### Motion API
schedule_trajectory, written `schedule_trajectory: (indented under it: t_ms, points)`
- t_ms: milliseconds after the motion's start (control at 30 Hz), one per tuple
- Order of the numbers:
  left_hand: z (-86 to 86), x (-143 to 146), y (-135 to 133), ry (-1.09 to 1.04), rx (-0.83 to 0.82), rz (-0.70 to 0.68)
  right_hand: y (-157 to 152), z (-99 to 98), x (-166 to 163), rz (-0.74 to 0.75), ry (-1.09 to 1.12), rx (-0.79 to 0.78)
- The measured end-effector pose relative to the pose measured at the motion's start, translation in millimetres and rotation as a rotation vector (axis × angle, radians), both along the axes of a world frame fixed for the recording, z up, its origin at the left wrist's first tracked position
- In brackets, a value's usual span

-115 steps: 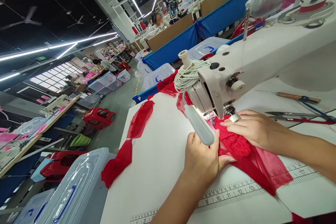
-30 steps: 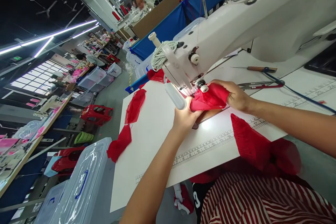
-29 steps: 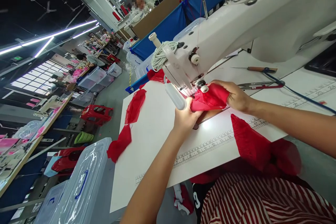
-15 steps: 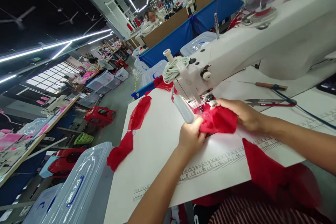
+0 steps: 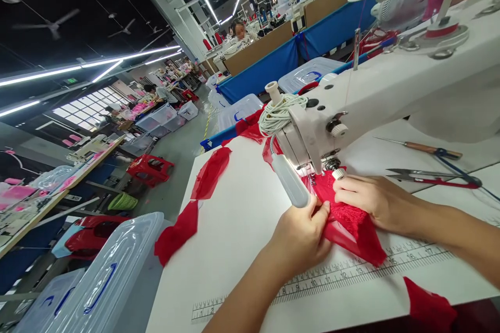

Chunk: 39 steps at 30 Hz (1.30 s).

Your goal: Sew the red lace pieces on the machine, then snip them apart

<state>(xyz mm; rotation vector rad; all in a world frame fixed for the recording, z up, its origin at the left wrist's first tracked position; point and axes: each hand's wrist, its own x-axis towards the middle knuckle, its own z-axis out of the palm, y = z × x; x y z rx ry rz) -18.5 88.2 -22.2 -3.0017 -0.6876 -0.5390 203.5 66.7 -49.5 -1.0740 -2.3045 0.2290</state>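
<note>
Red lace fabric (image 5: 347, 221) lies under the needle area of a white sewing machine (image 5: 375, 83), its free corner spread toward the ruler printed on the table. My left hand (image 5: 302, 234) pinches the fabric's near left edge, thumb and fingers together, just below the grey lamp (image 5: 291, 182). On the fabric's right side, my right hand (image 5: 363, 200) is closed with bent fingers gripping the cloth near the presser foot. A chain of red pieces (image 5: 211, 171) trails over the table's left side. Another red piece (image 5: 427, 302) hangs at the front edge.
Thread snips (image 5: 433, 178) and a wooden-handled awl (image 5: 433, 149) lie right of the machine. Lidded clear plastic boxes (image 5: 113, 281) stand left of the table. Red stools (image 5: 149, 169) are on the floor beyond. People sit at other machines in the background.
The red fabric, bunched up before, now lies flatter and spread toward me. My right hand has changed from reaching along the cloth to pressing on it with curled fingers. The view has shifted slightly.
</note>
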Motion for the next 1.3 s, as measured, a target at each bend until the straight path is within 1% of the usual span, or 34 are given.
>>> schedule_trajectory:
  t_ms: [100, 167, 267, 400, 567, 800, 967, 1133, 1233, 1300]
  points:
    - [14.0, -5.2, -4.9, 0.068, -0.129, -0.012, 1.9, -1.1, 0.6, 0.03, 0.035, 0.031]
    - [16.3, -7.6, -6.3, 0.076, -0.149, 0.004, 2.0, 0.6, 1.3, 0.041, 0.014, -0.001]
    - [10.5, -8.7, -6.9, 0.068, -0.136, 0.027, 0.2, 5.4, 1.8, 0.024, -0.059, -0.022]
    - [0.9, -7.2, -8.0, 0.003, -0.073, 0.054, -2.9, 8.4, -0.3, -0.028, -0.136, 0.075]
    - [-0.2, -3.9, -9.2, -0.062, -0.013, 0.066, -3.5, 7.3, -3.4, -0.056, -0.099, 0.149]
    - [1.4, -1.0, -9.4, -0.084, 0.0, 0.085, -2.3, 9.6, -0.9, -0.053, -0.14, 0.1]
    - [-3.5, -2.6, -6.8, -0.053, -0.004, 0.094, -0.7, 7.3, 0.7, -0.051, -0.13, 0.101]
    - [-7.6, -7.5, -2.8, 0.011, -0.008, 0.116, 1.5, 9.5, -0.3, -0.076, -0.162, 0.084]
    - [-6.2, -9.0, 0.7, 0.023, -0.012, 0.118, 2.7, 6.1, -1.2, -0.115, -0.125, 0.068]
    - [-4.0, -8.7, 3.3, 0.006, -0.009, 0.112, 3.7, 1.3, -1.0, -0.127, -0.058, 0.053]
